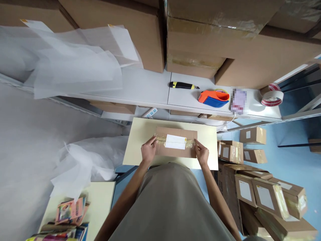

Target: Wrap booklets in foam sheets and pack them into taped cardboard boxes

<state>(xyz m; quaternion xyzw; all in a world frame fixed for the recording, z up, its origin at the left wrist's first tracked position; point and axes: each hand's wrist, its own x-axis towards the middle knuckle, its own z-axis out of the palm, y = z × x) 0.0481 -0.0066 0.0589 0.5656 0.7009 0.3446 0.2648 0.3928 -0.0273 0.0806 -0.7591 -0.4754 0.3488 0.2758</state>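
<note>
A flat brown cardboard box [175,153] lies on the small cream table in front of me. A strip of clear tape runs along its middle, and a white label [175,142] with a small yellow mark sits over the tape. My left hand [149,149] pinches the left end of the box, at the tape's end. At the right end, my right hand [202,153] has thumb and fingers closed on the edge near the tape. The fingertips partly cover the tape ends.
On the shelf beyond lie a utility knife [183,85], an orange and blue tape dispenser [214,98], a blurred phone [238,101] and tape rolls [272,98]. Large cartons [195,43] stand behind. Labelled boxes [265,197] are piled at right; white wrapping sheets [85,164] hang at left.
</note>
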